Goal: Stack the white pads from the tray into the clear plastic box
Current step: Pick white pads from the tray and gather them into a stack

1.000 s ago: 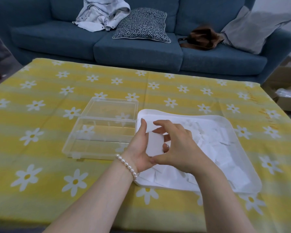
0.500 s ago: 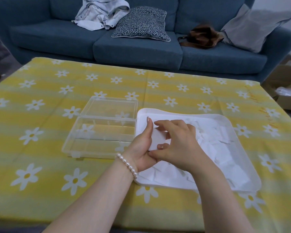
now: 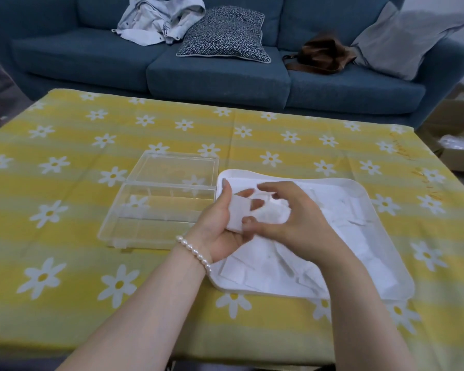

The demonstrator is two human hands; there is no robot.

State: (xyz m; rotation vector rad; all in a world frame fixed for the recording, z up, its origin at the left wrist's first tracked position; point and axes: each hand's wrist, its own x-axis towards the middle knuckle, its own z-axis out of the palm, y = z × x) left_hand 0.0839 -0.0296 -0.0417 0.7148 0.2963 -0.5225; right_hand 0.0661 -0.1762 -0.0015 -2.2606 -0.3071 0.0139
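Both hands are gathering the first small white square pad (image 3: 238,213) over the heaped white plastic tray (image 3: 359,186), left hand (image 3: 220,226) cradling it, right hand (image 3: 287,218) pinching its edge, while the open clear plastic box (image 3: 156,218) is sitting apparently empty alongside.

Home living room: blue sofa (image 3: 225,73) with cushions, crumpled clothes, daisy-print tablecloth (image 3: 172,129) on low table.

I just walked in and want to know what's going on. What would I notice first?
First, the two hands in the middle: the left hand holds a white pad and the right hand reaches to it, above a white tray full of pads. Left of the tray sits an open clear box, all on a yellow daisy tablecloth before a blue sofa.
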